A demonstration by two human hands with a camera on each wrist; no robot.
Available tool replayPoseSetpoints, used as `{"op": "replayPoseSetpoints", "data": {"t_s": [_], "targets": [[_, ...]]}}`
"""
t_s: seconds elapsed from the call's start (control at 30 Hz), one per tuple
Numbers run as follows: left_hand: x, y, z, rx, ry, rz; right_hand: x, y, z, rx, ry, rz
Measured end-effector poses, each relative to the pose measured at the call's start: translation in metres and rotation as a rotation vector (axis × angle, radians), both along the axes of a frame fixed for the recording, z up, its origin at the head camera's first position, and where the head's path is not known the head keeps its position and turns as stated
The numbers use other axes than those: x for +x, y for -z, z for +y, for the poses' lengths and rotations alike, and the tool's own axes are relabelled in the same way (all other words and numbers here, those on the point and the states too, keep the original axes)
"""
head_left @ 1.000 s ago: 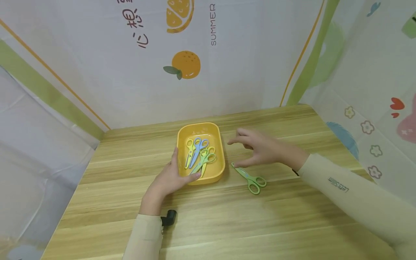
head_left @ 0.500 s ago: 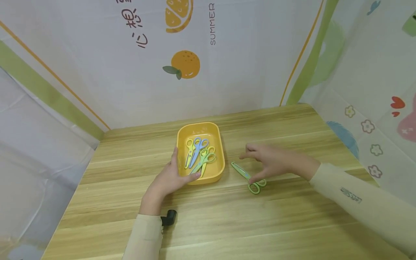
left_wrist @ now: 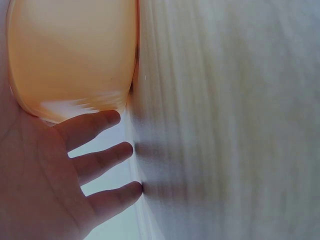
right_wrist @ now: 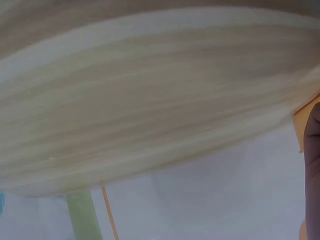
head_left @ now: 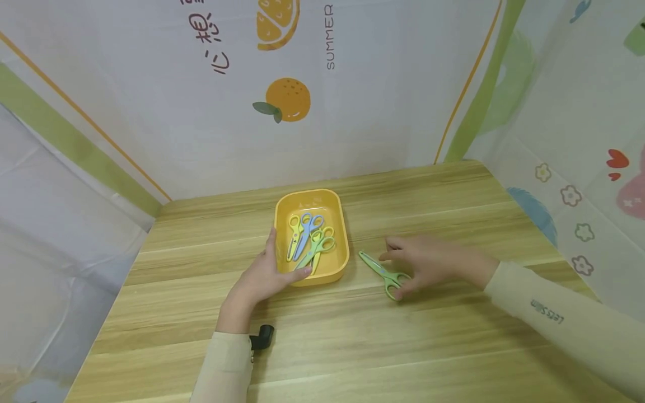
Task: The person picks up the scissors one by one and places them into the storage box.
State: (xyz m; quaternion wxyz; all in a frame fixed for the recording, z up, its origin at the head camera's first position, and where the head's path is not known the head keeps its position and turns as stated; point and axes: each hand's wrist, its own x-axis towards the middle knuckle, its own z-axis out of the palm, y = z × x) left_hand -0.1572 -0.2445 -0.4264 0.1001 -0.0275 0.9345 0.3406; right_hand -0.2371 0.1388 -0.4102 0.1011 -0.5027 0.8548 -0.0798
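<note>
A yellow tray [head_left: 345, 246] on the table holds several children's scissors: yellow scissors [head_left: 293, 240], blue scissors [head_left: 304, 240] and light green scissors [head_left: 308, 253], among others. My left hand [head_left: 262, 277] holds the tray's near left corner, thumb over the near rim and fingers along the left side. In the left wrist view, three fingers of it stretch down beside the tray wall [left_wrist: 75, 55]. Right of the tray, green scissors [head_left: 375, 266] lie on the table. My right hand [head_left: 425, 263] hovers over their handles, the thumb at one loop and the index finger apart from it.
The wooden table [head_left: 322, 347] meets a printed cloth backdrop [head_left: 378, 112] at its far edge, with another printed cloth [head_left: 569, 157] at the right. A small black device [head_left: 262, 337] sits at my left wrist.
My right hand has moved right and toward me, from the blade tips of the loose green scissors to their handles. The left hand, tray and scissors have stayed in place.
</note>
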Motion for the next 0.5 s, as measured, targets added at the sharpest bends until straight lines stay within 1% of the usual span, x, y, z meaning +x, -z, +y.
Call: {"op": "replayPoseSetpoints", "data": {"t_s": [0.23, 0.5], "targets": [[0.0, 0.0, 0.0, 0.0, -0.01, -0.004, 0.003, 0.012, 0.005, 0.001, -0.035, 0.059], [-0.001, 0.001, 0.001, -0.006, -0.007, 0.002, 0.005, 0.02, 0.007, -0.017, -0.034, 0.094]]}}
